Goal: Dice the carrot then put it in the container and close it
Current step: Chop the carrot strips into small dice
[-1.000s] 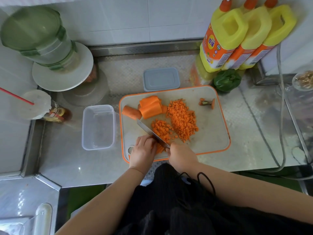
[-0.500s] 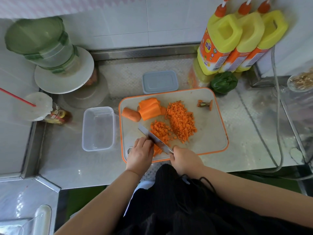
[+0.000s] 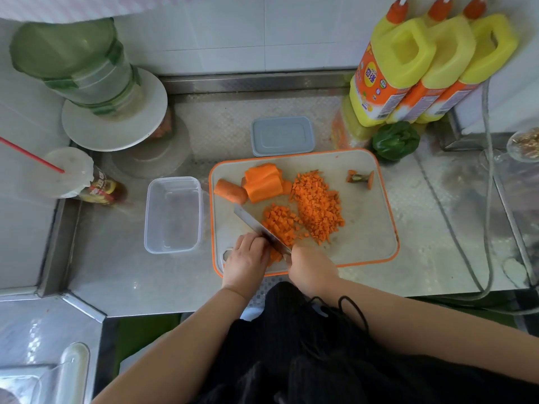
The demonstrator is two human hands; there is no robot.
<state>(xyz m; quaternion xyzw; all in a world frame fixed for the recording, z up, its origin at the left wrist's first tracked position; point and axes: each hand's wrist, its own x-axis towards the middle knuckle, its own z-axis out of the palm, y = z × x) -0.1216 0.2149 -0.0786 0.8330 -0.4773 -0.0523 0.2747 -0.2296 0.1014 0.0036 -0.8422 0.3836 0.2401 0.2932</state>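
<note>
An orange-rimmed cutting board [image 3: 367,228] carries two heaps of diced carrot [image 3: 318,205], stacked carrot slabs [image 3: 262,183], a carrot end piece [image 3: 230,191] and the cut-off top [image 3: 360,178]. My right hand [image 3: 310,268] grips the handle of a knife [image 3: 256,225], whose blade slants up to the left beside the smaller heap. My left hand [image 3: 246,260], fingers curled, holds down carrot strips [image 3: 274,256] against the blade at the board's near edge. The clear container [image 3: 173,214] stands empty to the left of the board. Its grey lid [image 3: 283,136] lies behind the board.
Three yellow detergent bottles [image 3: 414,65] and a green pepper [image 3: 395,139] stand at the back right. At the back left are a large water bottle on a white plate [image 3: 113,123] and a lidded cup with a red straw [image 3: 67,172]. A hose [image 3: 487,199] runs along the right.
The knife blade has shifted slightly toward the near edge as it chops through the strips. My left hand has crept back with it. The camera view tilted a little.
</note>
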